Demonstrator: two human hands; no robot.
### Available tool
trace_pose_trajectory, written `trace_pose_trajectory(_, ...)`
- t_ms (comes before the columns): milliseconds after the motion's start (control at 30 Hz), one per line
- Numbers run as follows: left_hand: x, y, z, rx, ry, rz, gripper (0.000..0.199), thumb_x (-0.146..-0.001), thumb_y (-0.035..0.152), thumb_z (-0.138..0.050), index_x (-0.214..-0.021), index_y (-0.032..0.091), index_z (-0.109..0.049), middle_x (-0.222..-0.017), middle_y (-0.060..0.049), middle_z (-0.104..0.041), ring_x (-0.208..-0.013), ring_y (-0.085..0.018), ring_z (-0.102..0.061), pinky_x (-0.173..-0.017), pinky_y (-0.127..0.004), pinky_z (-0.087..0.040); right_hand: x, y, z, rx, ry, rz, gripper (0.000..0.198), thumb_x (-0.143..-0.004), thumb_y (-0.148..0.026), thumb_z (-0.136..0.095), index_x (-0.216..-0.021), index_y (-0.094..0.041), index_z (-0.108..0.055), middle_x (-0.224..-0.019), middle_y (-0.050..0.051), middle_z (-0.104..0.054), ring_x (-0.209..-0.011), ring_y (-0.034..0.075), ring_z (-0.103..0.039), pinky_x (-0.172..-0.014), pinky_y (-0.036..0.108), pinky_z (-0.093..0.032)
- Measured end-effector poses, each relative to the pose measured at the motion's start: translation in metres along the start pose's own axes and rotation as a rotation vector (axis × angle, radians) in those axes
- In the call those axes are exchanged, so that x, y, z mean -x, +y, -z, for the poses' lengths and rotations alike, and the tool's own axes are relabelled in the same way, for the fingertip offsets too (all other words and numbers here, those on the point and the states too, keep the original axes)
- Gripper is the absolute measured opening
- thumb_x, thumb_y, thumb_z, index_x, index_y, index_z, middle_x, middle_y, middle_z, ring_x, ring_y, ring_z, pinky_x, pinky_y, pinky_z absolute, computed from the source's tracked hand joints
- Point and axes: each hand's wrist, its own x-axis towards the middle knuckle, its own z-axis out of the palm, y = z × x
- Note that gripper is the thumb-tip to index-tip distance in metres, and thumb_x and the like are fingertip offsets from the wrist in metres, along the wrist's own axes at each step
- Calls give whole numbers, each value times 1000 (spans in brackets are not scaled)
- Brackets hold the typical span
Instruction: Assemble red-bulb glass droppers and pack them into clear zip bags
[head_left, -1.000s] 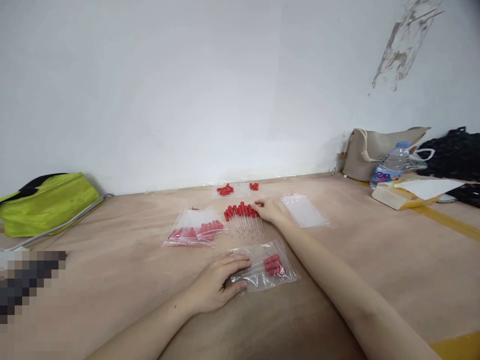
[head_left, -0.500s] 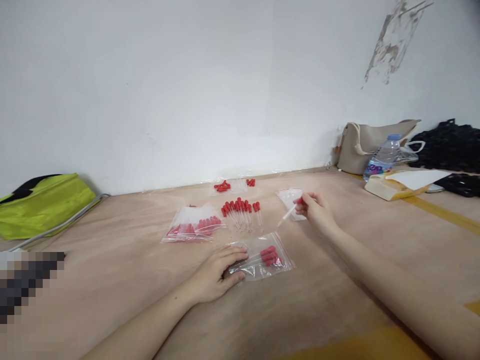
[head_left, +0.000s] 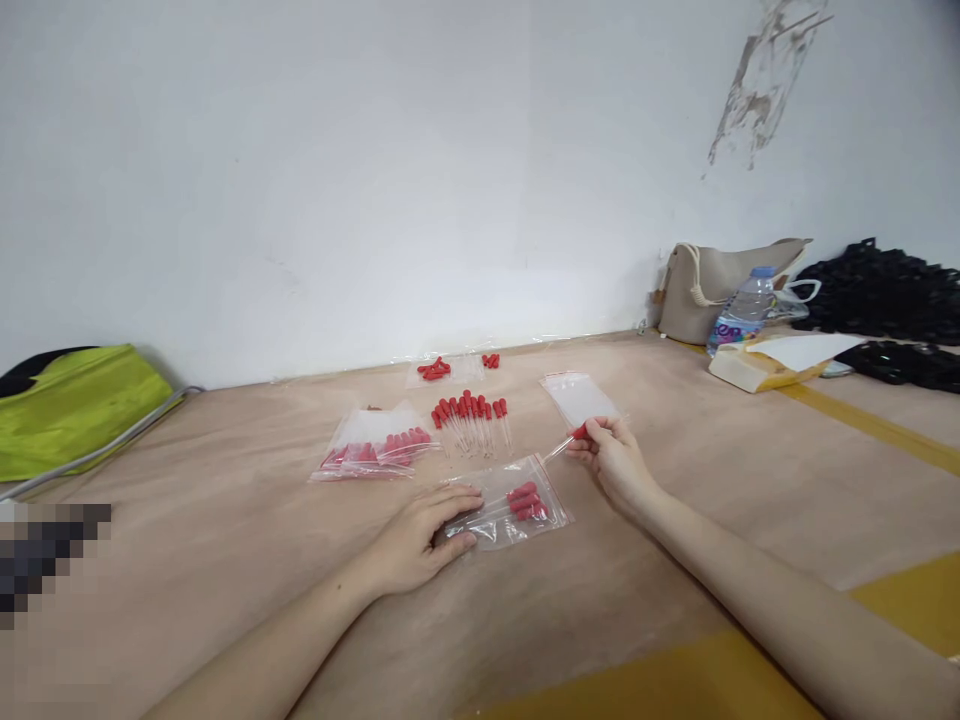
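A clear zip bag (head_left: 491, 530) lies on the brown surface with several red-bulbed droppers (head_left: 525, 495) inside. My left hand (head_left: 420, 535) rests over the bag's left end, fingers stretched out and thumb apart, pressing it down. Between the thumb and fingertips of my right hand (head_left: 611, 460) is a glass dropper (head_left: 556, 450), pinched by its red bulb. Its thin tip points down-left and meets the bag's upper right corner; whether it is inside the opening I cannot tell. Beyond the bag lies a fan of loose droppers (head_left: 469, 415).
Filled bags (head_left: 367, 455) are stacked at the left, empty zip bags (head_left: 577, 395) at the right. Red rubber bulbs (head_left: 435, 370) lie near the wall. A water bottle (head_left: 742, 310), a beige handbag (head_left: 690, 290) and a yellow-green bag (head_left: 90, 410) stand farther out.
My right hand has come down and left, bringing the dropper's tip to the bag's corner. My left hand stays on the bag. The whole view has shifted slightly.
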Motion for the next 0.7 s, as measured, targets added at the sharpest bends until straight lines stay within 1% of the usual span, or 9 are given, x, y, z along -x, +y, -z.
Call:
trace_pose_trajectory(133, 1, 4, 2, -4, 13, 54, 47, -83, 33, -49, -128, 27, -37, -126, -5, -50, -112, -21, -47, -94, -40, -39, 8, 3, -5, -22, -106, -141, 15, -74, -24, -57, -72, -21, -42, -62, -1, -58, -53, 11, -58, -57, 28, -52)
trace_pose_trajectory(200, 2, 5, 2, -6, 15, 48, 47, -83, 33, -49, -128, 26, -36, -126, -5, -49, -113, -21, -47, -95, -39, -38, 11, 3, -5, -19, -178, -188, 15, -73, -24, -58, -71, -20, -44, -63, -1, -59, -55, 12, -60, -60, 29, -52)
trace_pose_trajectory(267, 1, 5, 2, -11, 14, 37, 47, -83, 33, -49, -128, 26, -35, -127, -5, -49, -114, -21, -46, -97, -39, -37, 13, 3, -4, 35, -258, -214, 17, -69, -24, -62, -71, -19, -46, -66, 0, -61, -59, 12, -61, -63, 28, -51)
trace_pose_trajectory(367, 1, 4, 1, -18, 17, 21, 45, -83, 33, -48, -127, 26, -37, -127, -5, -48, -114, -22, -45, -97, -40, -36, 14, 5, -2, 238, -382, -179, 22, -62, -27, -69, -69, -17, -50, -69, 0, -63, -61, 10, -60, -63, 25, -49)
trace_pose_trajectory(433, 1, 3, 1, -19, 24, 12, 45, -84, 33, -48, -126, 26, -38, -127, -5, -49, -113, -22, -46, -96, -40, -37, 15, 7, 0, 376, -455, -131, 26, -60, -31, -71, -71, -16, -53, -66, -1, -64, -58, 10, -59, -59, 24, -48)
trace_pose_trajectory(500, 1, 3, 1, -18, 33, 7, 44, -84, 34, -48, -126, 25, -38, -126, -5, -49, -113, -22, -46, -95, -40, -38, 15, 10, -1, 447, -512, -117, 31, -58, -36, -71, -75, -16, -55, -62, -1, -64, -55, 11, -59, -56, 24, -47)
trace_pose_trajectory(600, 1, 1, 0, -22, 34, 1, 44, -84, 35, -47, -127, 25, -38, -126, -6, -49, -113, -22, -46, -95, -39, -38, 16, 15, -7, 380, -538, -143, 36, -58, -41, -70, -79, -16, -57, -63, 1, -66, -57, 14, -61, -57, 28, -49)
trace_pose_trajectory(700, 1, 0, -1, -30, 32, 1, 46, -84, 35, -48, -127, 25, -37, -127, -5, -48, -114, -22, -45, -96, -38, -37, 20, 19, -16, 256, -592, -215, 33, -60, -43, -68, -76, -16, -60, -67, 3, -67, -62, 18, -63, -62, 35, -51)
